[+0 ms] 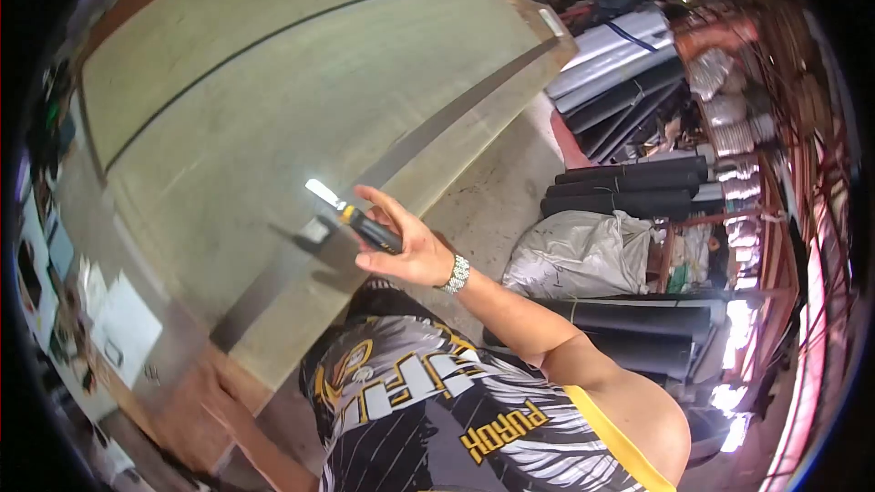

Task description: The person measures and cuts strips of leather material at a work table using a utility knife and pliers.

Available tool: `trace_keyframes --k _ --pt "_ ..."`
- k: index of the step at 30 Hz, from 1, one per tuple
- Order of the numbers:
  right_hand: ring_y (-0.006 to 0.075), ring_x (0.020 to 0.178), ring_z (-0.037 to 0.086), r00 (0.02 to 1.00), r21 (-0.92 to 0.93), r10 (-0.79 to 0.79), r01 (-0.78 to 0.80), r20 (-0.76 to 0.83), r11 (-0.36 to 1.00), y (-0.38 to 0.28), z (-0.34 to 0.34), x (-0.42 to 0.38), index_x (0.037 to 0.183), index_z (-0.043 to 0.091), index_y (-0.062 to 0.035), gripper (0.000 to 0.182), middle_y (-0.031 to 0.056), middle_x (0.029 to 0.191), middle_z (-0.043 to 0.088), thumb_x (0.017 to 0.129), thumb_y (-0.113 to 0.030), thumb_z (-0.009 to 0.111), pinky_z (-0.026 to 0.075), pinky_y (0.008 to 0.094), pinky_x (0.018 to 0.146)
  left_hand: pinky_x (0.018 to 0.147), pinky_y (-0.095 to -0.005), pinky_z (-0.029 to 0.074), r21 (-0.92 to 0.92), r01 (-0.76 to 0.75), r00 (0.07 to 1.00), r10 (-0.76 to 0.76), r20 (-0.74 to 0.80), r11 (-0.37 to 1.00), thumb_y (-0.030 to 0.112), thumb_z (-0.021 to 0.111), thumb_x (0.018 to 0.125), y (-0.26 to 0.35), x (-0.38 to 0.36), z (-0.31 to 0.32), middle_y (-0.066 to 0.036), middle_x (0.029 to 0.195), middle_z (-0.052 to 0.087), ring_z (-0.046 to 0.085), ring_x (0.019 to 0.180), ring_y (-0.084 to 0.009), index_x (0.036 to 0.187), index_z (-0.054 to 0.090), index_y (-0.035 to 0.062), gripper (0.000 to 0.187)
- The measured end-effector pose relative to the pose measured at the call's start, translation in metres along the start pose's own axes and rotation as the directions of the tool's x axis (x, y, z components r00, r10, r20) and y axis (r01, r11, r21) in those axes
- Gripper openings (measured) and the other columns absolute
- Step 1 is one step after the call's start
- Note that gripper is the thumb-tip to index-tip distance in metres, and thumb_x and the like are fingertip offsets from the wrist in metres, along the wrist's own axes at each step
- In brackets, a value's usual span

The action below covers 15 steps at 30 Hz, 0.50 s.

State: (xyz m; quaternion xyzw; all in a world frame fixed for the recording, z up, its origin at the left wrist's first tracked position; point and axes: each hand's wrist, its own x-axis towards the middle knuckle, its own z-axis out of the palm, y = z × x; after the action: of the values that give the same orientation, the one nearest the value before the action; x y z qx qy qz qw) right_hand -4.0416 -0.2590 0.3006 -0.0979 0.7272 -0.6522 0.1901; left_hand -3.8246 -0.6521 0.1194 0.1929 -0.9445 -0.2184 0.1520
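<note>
My right hand (pixel 401 241), with a metal-band watch (pixel 456 274) on its wrist, is closed around a chisel-like hand tool (pixel 372 230). The tool has a black handle with a yellow collar. Its short, flat, shiny blade points away from my body, above a large greenish-grey tabletop (pixel 273 128). Beneath it, a dark strip (pixel 428 141) runs along the near side of the surface, with a small pale patch (pixel 314 231) on it that I cannot make out. My left hand (pixel 205 392) is blurred by motion at the table's brown wooden corner; its fingers cannot be made out.
White papers (pixel 128 328) and small items lie left of the tabletop. Black rolls (pixel 629 184), silvery rolls (pixel 611 53) and a stuffed pale sack (pixel 579 253) are stacked on the right. A strip of concrete floor (pixel 497 210) separates them from the table.
</note>
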Motion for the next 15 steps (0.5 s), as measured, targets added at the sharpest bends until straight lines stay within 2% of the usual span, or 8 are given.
trace_keyframes --k 2,3,4,8,9,10,13,15 --pt "0.0233 0.095 0.062 0.986 -0.433 -0.164 0.135 -0.030 0.891 0.030 -0.066 0.020 0.133 0.055 0.0015 0.054 0.0107 0.102 0.062 0.087 -0.018 0.077 0.049 0.0352 0.087 0.075 -0.0412 0.049 -0.245 0.383 0.917 -0.398 -0.015 0.891 0.017 0.062 0.100 0.040 -0.004 0.019 -0.021 0.094 0.062 0.059 0.082 -0.0309 0.114 0.068 -0.0071 0.028" --pt "0.0309 0.096 0.063 0.978 -0.509 -0.168 0.082 -0.126 0.857 0.038 -0.092 0.031 0.121 0.063 0.0011 0.042 0.0149 0.102 0.063 0.087 -0.020 0.075 0.050 0.0385 0.088 0.073 -0.0412 0.048 -0.236 0.385 0.915 -0.402 -0.028 0.892 0.017 0.063 0.099 0.056 -0.002 0.026 -0.020 0.091 0.062 0.058 0.079 -0.0299 0.115 0.067 -0.0068 0.029" --pt "0.0353 0.099 0.062 0.971 -0.667 -0.208 0.076 -0.121 0.741 0.053 -0.125 0.043 0.122 0.062 0.0000 0.043 0.0168 0.105 0.064 0.086 -0.018 0.075 0.050 0.0410 0.089 0.071 -0.0411 0.048 -0.226 0.390 0.911 -0.409 -0.043 0.893 0.017 0.064 0.099 0.072 0.000 0.033 -0.019 0.089 0.062 0.058 0.077 -0.0289 0.117 0.067 -0.0066 0.030" --pt "0.0395 0.119 0.057 0.920 -0.787 -0.378 0.155 -0.105 0.596 0.122 -0.251 0.104 0.120 0.063 -0.0006 0.042 0.0212 0.124 0.063 0.084 -0.017 0.075 0.045 0.0462 0.103 0.065 -0.0406 0.047 -0.262 0.502 0.860 -0.509 0.044 0.824 0.019 0.067 0.098 0.178 0.022 0.064 -0.014 0.078 0.063 0.057 0.068 -0.0253 0.124 0.066 -0.0026 0.034" --pt "0.0402 0.124 0.055 0.899 -0.810 -0.425 0.168 -0.108 0.561 0.139 -0.275 0.111 0.120 0.063 -0.0006 0.041 0.0222 0.129 0.062 0.083 -0.017 0.075 0.043 0.0473 0.106 0.061 -0.0446 0.048 -0.152 0.426 0.900 -0.435 -0.035 0.892 0.025 0.065 0.099 0.161 0.014 0.097 -0.016 0.074 0.066 0.062 0.064 -0.0307 0.133 0.063 0.0017 0.041" --pt "0.0421 0.134 0.049 0.929 -0.812 -0.359 0.143 -0.087 0.566 0.142 -0.303 0.122 0.121 0.063 -0.0012 0.043 0.0242 0.141 0.055 0.083 -0.016 0.075 0.038 0.0493 0.113 0.061 -0.0462 0.047 -0.052 0.424 0.903 -0.426 -0.055 0.904 0.029 0.064 0.099 0.175 0.019 0.105 -0.017 0.074 0.066 0.062 0.065 -0.0325 0.134 0.062 0.0024 0.044" --pt "0.0405 0.143 0.041 0.957 -0.830 -0.280 0.095 -0.076 0.549 0.167 -0.366 0.148 0.124 0.062 -0.0020 0.044 0.0247 0.149 0.048 0.084 -0.017 0.075 0.033 0.0510 0.118 0.062 -0.0533 0.045 0.158 0.419 0.905 -0.398 -0.151 0.894 0.046 0.057 0.101 0.225 0.025 0.114 -0.024 0.075 0.067 0.064 0.069 -0.0413 0.143 0.056 0.0074 0.057" --pt "0.0403 0.144 0.040 0.968 -0.860 -0.248 0.093 -0.040 0.501 0.175 -0.393 0.154 0.124 0.062 -0.0026 0.043 0.0236 0.150 0.047 0.084 -0.017 0.074 0.032 0.0514 0.119 0.061 -0.0533 0.046 0.272 0.441 0.897 -0.409 -0.168 0.855 0.048 0.054 0.101 0.240 0.028 0.114 -0.023 0.074 0.067 0.064 0.068 -0.0413 0.144 0.056 0.0113 0.057"
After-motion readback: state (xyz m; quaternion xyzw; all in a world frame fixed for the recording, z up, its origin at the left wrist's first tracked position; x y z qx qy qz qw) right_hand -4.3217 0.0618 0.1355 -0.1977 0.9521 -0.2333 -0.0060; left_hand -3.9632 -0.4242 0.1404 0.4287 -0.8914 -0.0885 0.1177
